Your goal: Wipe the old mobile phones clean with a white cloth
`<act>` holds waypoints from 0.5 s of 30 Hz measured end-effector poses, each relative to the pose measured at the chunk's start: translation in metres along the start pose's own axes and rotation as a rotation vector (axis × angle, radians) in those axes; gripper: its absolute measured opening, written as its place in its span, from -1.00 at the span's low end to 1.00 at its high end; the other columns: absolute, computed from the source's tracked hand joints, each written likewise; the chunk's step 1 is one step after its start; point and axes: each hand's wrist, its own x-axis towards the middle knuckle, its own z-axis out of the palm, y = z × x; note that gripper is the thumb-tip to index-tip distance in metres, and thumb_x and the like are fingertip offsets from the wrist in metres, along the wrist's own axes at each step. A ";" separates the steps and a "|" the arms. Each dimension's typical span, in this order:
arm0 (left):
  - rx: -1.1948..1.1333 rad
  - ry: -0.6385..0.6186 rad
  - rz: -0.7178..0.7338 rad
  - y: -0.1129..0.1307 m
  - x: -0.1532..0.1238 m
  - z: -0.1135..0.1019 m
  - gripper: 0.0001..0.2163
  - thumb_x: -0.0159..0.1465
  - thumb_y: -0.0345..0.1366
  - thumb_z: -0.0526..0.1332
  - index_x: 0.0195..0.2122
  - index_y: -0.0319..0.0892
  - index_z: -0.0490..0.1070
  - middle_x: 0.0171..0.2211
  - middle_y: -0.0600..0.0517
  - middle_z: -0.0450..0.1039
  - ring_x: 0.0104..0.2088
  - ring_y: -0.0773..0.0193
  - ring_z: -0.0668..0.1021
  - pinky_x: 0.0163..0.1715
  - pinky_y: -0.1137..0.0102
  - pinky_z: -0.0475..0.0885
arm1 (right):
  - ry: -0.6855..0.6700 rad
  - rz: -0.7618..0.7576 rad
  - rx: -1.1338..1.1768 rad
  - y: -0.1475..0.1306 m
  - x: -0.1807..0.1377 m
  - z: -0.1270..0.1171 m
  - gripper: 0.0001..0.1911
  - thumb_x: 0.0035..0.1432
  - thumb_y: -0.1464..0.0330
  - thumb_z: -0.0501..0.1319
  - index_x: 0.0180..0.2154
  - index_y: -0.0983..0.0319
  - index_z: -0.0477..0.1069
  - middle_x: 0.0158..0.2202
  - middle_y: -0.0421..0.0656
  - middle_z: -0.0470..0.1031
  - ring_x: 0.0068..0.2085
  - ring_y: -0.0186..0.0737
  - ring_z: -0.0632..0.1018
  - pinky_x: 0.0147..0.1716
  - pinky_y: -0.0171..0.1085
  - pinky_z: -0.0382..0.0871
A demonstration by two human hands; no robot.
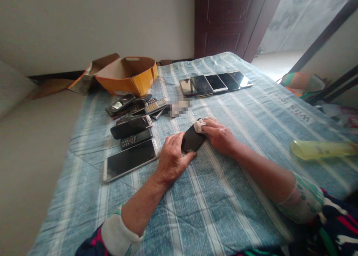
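My left hand (pixel 172 157) grips the near end of a black phone (pixel 192 139) lying on the striped blue cloth (pixel 212 196). My right hand (pixel 219 134) is closed on a small white wipe (pixel 199 125), pressed against the phone's far end. Both hands rest on the cloth around the phone.
A heap of old keypad phones (pixel 134 108) and a large smartphone (pixel 130 159) lie to the left. A row of several smartphones (pixel 215 83) lies at the far side. An open orange cardboard box (pixel 127 76) stands at the back left. A yellow-green bottle (pixel 321 149) lies at the right.
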 end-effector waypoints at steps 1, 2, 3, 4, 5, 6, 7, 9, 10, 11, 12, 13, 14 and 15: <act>0.013 0.010 -0.002 0.000 0.000 0.001 -0.46 0.03 -0.28 0.37 0.03 -0.23 0.24 -0.08 -0.13 0.44 -0.07 0.01 0.46 -0.06 0.12 0.43 | -0.006 -0.034 0.011 -0.007 -0.002 0.004 -0.67 0.23 0.55 -0.01 -0.14 0.23 0.48 -0.03 -0.02 0.46 0.09 -0.11 0.39 0.11 -0.06 0.28; 0.030 0.024 -0.004 -0.001 -0.001 0.002 -0.47 0.04 -0.27 0.36 0.02 -0.24 0.24 -0.08 -0.14 0.44 -0.07 0.01 0.47 -0.06 0.12 0.43 | -0.019 -0.075 0.024 -0.014 -0.005 0.007 -0.67 0.22 0.55 -0.01 -0.12 0.23 0.47 -0.01 -0.02 0.45 0.10 -0.11 0.39 0.12 -0.06 0.27; 0.052 0.040 -0.008 -0.001 -0.001 0.004 -0.49 0.05 -0.27 0.35 0.01 -0.26 0.25 -0.09 -0.16 0.45 -0.07 0.00 0.47 -0.07 0.12 0.43 | -0.029 -0.116 0.042 -0.020 -0.007 0.011 -0.65 0.22 0.55 0.00 -0.09 0.23 0.46 0.01 -0.02 0.44 0.12 -0.10 0.37 0.13 -0.04 0.25; 0.077 0.055 -0.014 -0.002 -0.001 0.005 -0.50 0.07 -0.27 0.34 0.01 -0.27 0.25 -0.10 -0.17 0.45 -0.08 -0.01 0.47 -0.07 0.12 0.43 | -0.038 -0.157 0.060 -0.025 -0.009 0.014 -0.65 0.22 0.55 0.00 -0.07 0.23 0.45 0.02 -0.02 0.44 0.14 -0.10 0.36 0.14 -0.04 0.24; 0.101 0.069 -0.024 -0.002 -0.001 0.006 -0.51 0.08 -0.26 0.34 0.00 -0.28 0.26 -0.12 -0.18 0.45 -0.08 -0.02 0.48 -0.08 0.12 0.43 | -0.047 -0.184 0.071 -0.029 -0.010 0.016 -0.64 0.22 0.55 0.00 -0.05 0.23 0.45 0.04 -0.02 0.44 0.15 -0.10 0.35 0.15 -0.04 0.23; 0.123 0.080 -0.035 -0.002 -0.001 0.007 -0.52 0.08 -0.24 0.34 -0.01 -0.28 0.26 -0.14 -0.18 0.46 -0.10 -0.02 0.48 -0.08 0.13 0.43 | -0.053 -0.196 0.077 -0.029 -0.010 0.017 -0.64 0.21 0.55 0.01 -0.04 0.23 0.45 0.05 -0.03 0.43 0.16 -0.10 0.35 0.16 -0.03 0.22; 0.142 0.089 -0.046 -0.001 0.000 0.007 -0.52 0.08 -0.22 0.35 -0.02 -0.28 0.27 -0.16 -0.17 0.46 -0.11 -0.02 0.49 -0.09 0.13 0.44 | -0.057 -0.189 0.075 -0.028 -0.009 0.017 -0.64 0.21 0.55 0.01 -0.04 0.22 0.45 0.05 -0.03 0.43 0.17 -0.10 0.34 0.16 -0.03 0.22; 0.174 0.093 -0.061 0.001 0.001 0.007 -0.49 0.05 -0.16 0.37 -0.04 -0.28 0.29 -0.20 -0.16 0.47 -0.15 -0.03 0.50 -0.12 0.13 0.44 | -0.054 -0.128 0.057 -0.019 -0.005 0.014 -0.63 0.21 0.56 0.00 -0.05 0.24 0.45 0.05 -0.02 0.43 0.16 -0.11 0.34 0.16 -0.05 0.22; 0.188 0.093 -0.060 0.002 0.001 0.007 -0.46 0.03 -0.13 0.38 -0.04 -0.29 0.29 -0.21 -0.17 0.47 -0.16 -0.03 0.49 -0.12 0.13 0.45 | -0.051 -0.088 0.045 -0.014 -0.003 0.011 -0.63 0.21 0.57 0.00 -0.06 0.25 0.46 0.05 -0.01 0.43 0.16 -0.11 0.34 0.16 -0.07 0.23; 0.202 0.091 -0.053 0.003 0.001 0.006 -0.43 0.02 -0.11 0.39 -0.03 -0.30 0.28 -0.21 -0.18 0.47 -0.16 -0.04 0.49 -0.13 0.13 0.45 | -0.046 -0.048 0.033 -0.009 -0.001 0.009 -0.63 0.21 0.57 -0.01 -0.07 0.26 0.47 0.04 0.00 0.43 0.16 -0.12 0.34 0.16 -0.09 0.24; 0.214 0.089 -0.043 0.005 0.001 0.006 -0.41 0.02 -0.09 0.39 -0.01 -0.32 0.27 -0.20 -0.19 0.46 -0.16 -0.05 0.49 -0.13 0.12 0.45 | -0.041 -0.013 0.022 -0.004 0.001 0.008 -0.62 0.20 0.58 -0.02 -0.08 0.27 0.47 0.03 0.01 0.43 0.16 -0.12 0.34 0.15 -0.10 0.24; 0.222 0.086 -0.033 0.007 0.000 0.006 -0.39 0.03 -0.07 0.38 0.01 -0.33 0.25 -0.19 -0.20 0.46 -0.16 -0.05 0.48 -0.14 0.11 0.45 | -0.035 0.015 0.012 -0.001 0.002 0.007 -0.62 0.20 0.58 -0.03 -0.08 0.28 0.47 0.03 0.02 0.43 0.17 -0.12 0.33 0.15 -0.11 0.24; 0.224 0.083 -0.021 0.009 -0.001 0.006 -0.38 0.05 -0.05 0.37 0.03 -0.33 0.24 -0.19 -0.21 0.45 -0.17 -0.05 0.48 -0.14 0.11 0.45 | -0.029 0.037 0.005 0.002 0.003 0.007 -0.61 0.19 0.58 -0.03 -0.08 0.28 0.48 0.03 0.02 0.43 0.17 -0.11 0.32 0.15 -0.10 0.24; 0.219 0.079 -0.005 0.011 -0.003 0.006 -0.38 0.07 -0.05 0.34 0.04 -0.32 0.23 -0.18 -0.21 0.45 -0.17 -0.05 0.48 -0.15 0.10 0.45 | -0.025 0.054 0.001 0.003 0.003 0.007 -0.61 0.19 0.58 -0.03 -0.08 0.27 0.47 0.04 0.01 0.42 0.17 -0.11 0.32 0.15 -0.09 0.24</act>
